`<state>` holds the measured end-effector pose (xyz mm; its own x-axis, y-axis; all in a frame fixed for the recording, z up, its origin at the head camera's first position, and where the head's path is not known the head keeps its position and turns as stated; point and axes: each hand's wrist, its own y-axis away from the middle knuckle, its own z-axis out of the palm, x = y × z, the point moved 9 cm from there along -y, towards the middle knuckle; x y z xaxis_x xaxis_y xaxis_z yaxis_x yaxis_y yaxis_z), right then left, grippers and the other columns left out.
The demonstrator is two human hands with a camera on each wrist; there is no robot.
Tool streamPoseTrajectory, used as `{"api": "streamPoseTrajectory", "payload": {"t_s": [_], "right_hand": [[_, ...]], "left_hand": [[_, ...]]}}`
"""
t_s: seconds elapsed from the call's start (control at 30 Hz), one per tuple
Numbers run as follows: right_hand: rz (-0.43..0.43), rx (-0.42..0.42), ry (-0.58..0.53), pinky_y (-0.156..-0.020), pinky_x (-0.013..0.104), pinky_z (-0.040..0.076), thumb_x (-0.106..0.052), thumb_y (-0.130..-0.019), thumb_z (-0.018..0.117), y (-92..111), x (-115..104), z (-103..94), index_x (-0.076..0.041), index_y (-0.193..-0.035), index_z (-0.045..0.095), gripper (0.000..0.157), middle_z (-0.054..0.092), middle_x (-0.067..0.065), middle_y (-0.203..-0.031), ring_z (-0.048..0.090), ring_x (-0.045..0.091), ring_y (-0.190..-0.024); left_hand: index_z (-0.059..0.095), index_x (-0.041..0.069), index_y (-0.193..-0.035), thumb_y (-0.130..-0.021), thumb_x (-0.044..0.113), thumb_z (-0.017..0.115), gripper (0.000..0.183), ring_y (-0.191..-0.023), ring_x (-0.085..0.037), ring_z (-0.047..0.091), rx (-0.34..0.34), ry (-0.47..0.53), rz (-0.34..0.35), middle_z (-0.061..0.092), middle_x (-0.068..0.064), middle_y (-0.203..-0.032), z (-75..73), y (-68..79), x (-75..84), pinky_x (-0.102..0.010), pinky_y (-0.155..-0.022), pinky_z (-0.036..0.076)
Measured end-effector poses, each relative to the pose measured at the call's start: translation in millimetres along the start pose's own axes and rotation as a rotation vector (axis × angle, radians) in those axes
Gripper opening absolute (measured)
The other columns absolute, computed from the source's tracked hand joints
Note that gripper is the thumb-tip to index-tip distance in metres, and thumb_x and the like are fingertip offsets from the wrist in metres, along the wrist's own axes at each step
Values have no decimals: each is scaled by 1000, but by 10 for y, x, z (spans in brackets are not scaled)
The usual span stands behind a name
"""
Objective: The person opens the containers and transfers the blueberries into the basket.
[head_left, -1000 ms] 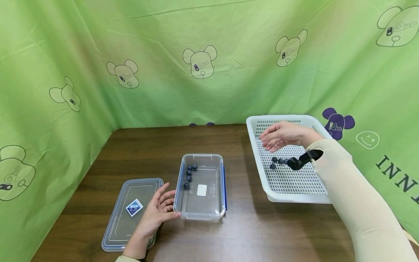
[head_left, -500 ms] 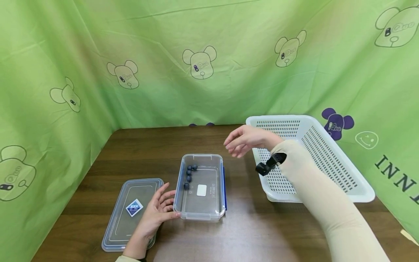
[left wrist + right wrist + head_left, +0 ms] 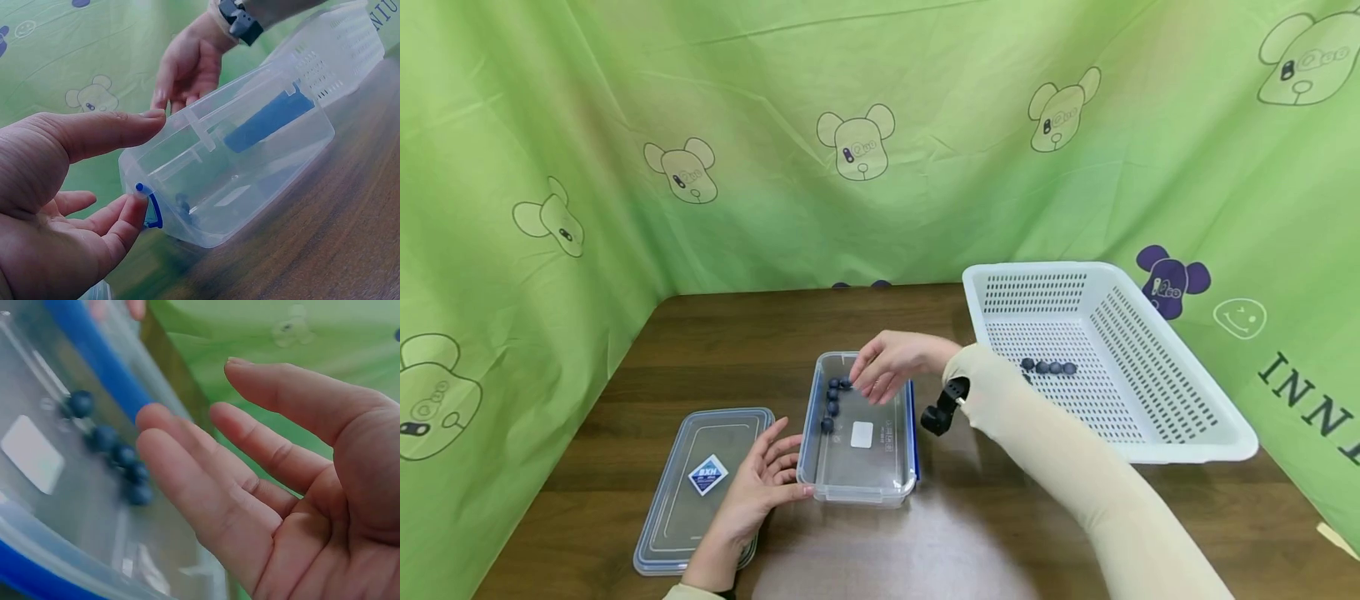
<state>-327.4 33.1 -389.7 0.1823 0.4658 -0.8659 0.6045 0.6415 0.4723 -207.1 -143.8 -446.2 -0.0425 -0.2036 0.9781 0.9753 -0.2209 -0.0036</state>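
A clear plastic food container [image 3: 862,475] with blue side latches stands mid-table. Several blueberries [image 3: 832,408] lie along its left side. My left hand [image 3: 762,481] is at its near left corner, thumb on the rim and relaxed fingers beside the wall; the left wrist view puts them by the blue latch [image 3: 150,206]. Over the container's far right part hangs my right hand [image 3: 898,362], fingers loosely bent. In the right wrist view its thumb [image 3: 281,394] is apart from its fingers [image 3: 194,487], with nothing between them.
A white perforated basket [image 3: 1112,400] stands to the right, with several more blueberries [image 3: 1056,367] on its floor, one partly hidden by the right sleeve. The container's lid [image 3: 688,517] lies flat at the left, under the left wrist. A green curtain [image 3: 925,217] hangs behind the table.
My right hand has moved left and down from above the basket to above the container, uncovering the blueberries in the basket. My left hand and the container have stayed in place.
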Motion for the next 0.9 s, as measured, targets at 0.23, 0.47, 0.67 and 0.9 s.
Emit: {"api": "streamPoseTrajectory", "payload": {"t_s": [0.23, 0.47, 0.67, 0.9], "right_hand": [[72, -25, -17, -66, 36, 60, -1, -91, 67, -268, 198, 247, 9, -119, 62, 30, 70, 19, -85, 71, 23, -70], [108, -26, -42, -67, 37, 60, 2, -89, 68, -498, 353, 425, 4, -105, 69, 16, 70, 18, -82, 72, 26, -72], [93, -1, -26, -65, 37, 60, 4, -87, 69, -581, 360, 513, 1, -94, 69, 7, 69, 17, -76, 72, 27, -71], [72, 58, -34, -58, 32, 59, 7, -85, 70, -634, 387, 512, 4, -89, 70, 5, 68, 15, -69, 69, 21, -59]], "left_hand": [[16, -10, -152, -70, -19, 78, 104, -102, -18, 59, 0, -9, 3, 51, -23, -133, -19, -1, -8, -25, -85, 52], [15, -11, -151, -70, -18, 78, 103, -103, -18, 59, -9, -6, 9, 51, -21, -131, -9, 3, 0, -24, -85, 52], [15, -11, -151, -70, -19, 78, 103, -103, -18, 59, -17, -2, 21, 52, -21, -131, 5, 6, 6, -24, -85, 52], [15, -11, -151, -69, -19, 78, 104, -103, -18, 59, -16, 0, 20, 52, -21, -131, 0, -6, 0, -24, -85, 52]]}}
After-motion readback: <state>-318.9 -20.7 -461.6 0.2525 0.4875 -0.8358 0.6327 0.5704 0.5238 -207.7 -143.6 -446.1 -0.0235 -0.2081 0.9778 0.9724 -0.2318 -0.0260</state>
